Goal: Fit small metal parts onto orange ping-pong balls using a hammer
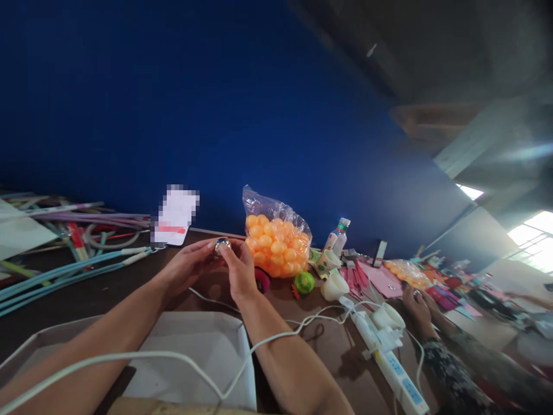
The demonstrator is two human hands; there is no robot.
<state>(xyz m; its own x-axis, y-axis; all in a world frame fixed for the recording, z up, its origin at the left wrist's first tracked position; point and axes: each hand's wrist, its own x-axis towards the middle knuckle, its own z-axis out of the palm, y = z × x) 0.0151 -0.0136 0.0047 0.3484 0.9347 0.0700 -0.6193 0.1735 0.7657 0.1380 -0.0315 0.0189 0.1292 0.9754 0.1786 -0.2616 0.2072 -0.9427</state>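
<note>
Between both hands is a small shiny silver round object (222, 245), too small to identify. My left hand (192, 262) has its fingers closed against its left side. With thumb and fingers, my right hand (240, 268) pinches it from the right. Just behind the right hand, a clear plastic bag of orange balls (279, 245) leans by the blue wall. A green round toy (303, 282) lies to the right of my right wrist. Beyond my left hand, a phone (175, 219) stands propped up, its screen blurred out.
A white tray (203, 331) lies under my forearms, and a white cable (276, 336) crosses over them. Blue tubes (86, 268) are at left. Rightward are a power strip (400, 374), tape rolls (334, 285), a bottle (340, 235) and another person's hands (419, 308).
</note>
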